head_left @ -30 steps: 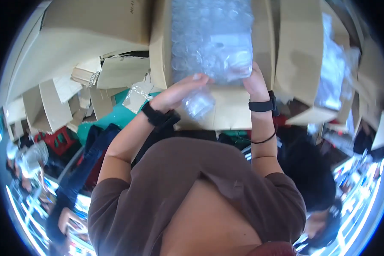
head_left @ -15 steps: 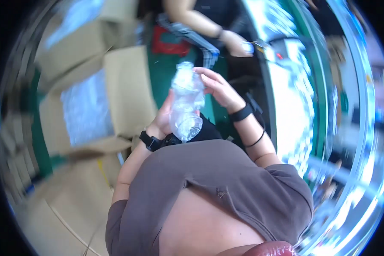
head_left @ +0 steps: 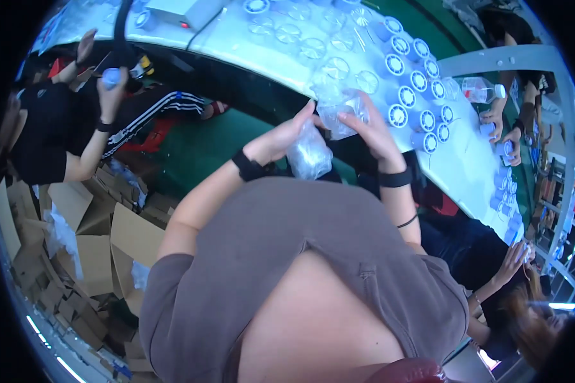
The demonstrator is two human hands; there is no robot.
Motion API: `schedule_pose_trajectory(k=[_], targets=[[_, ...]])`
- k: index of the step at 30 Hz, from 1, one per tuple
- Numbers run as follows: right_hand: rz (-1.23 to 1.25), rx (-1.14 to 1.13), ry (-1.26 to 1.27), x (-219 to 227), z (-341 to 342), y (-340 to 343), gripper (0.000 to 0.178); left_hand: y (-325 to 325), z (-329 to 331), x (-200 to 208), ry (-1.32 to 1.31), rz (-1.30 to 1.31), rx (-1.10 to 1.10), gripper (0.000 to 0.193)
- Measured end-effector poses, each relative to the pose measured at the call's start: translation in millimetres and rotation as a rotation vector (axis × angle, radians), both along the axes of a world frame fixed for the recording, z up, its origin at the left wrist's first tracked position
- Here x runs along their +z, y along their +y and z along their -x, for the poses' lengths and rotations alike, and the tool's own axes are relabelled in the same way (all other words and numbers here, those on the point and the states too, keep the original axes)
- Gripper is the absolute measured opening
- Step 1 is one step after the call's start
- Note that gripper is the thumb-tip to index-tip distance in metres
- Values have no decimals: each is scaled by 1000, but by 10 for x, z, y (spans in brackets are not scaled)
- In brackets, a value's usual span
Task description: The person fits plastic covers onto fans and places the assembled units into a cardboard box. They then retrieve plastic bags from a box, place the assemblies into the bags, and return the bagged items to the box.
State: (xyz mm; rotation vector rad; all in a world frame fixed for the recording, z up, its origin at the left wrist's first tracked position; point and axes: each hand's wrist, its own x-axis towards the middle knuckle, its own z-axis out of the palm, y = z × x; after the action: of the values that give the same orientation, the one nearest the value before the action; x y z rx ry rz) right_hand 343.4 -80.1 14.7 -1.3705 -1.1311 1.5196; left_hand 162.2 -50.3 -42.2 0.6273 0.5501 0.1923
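Observation:
My left hand (head_left: 281,137) is closed around the lower part of a bundle of clear, crinkled plastic pieces (head_left: 310,156), which hangs just in front of my chest. My right hand (head_left: 375,133) grips the upper part, a clear cup-like piece (head_left: 340,120), with its thumb laid across the side. Whether the upper and lower parts are joined I cannot tell. Behind the right fingers, at the edge of the white table (head_left: 243,67), stand round clear plastic cups (head_left: 336,67).
Several pale cylinders (head_left: 406,96) with spoked round tops stand on the table. A bottle (head_left: 482,90) is beyond them. One co-worker (head_left: 38,134) at left holds a similar cylinder; others work at right. Open cardboard boxes (head_left: 94,262) fill the lower left.
My view has swung right from the boxes to the table. The long clear column, earlier upright between my hands, is now gripped by both, its upper part in my right hand.

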Motion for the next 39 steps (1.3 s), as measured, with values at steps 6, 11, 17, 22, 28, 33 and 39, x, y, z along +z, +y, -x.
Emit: schedule_pose_trajectory(k=[6, 11, 17, 22, 28, 33, 39], targets=[[-135, 288, -611, 203, -597, 405, 62, 449, -685, 237, -81, -47, 88, 51], [19, 45, -328, 216, -703, 568, 60, 851, -994, 122, -279, 321, 148, 53], [-66, -710, -175, -99, -941, 625, 44, 1102, -1163, -76, -364, 434, -142, 62], [-2, -876, 94, 43, -1238, 657, 45, 1162, -1142, -120, -273, 462, -292, 63], [41, -517, -847, -44, -871, 856, 24, 1149, -1212, -62, -85, 490, -183, 63], [-332, -317, -1062, -200, -741, 903, 11, 1220, -1313, -164, -269, 642, -42, 63], [-415, -439, -971, -124, -735, 887, 5, 1245, -1264, -229, -253, 678, -80, 65]])
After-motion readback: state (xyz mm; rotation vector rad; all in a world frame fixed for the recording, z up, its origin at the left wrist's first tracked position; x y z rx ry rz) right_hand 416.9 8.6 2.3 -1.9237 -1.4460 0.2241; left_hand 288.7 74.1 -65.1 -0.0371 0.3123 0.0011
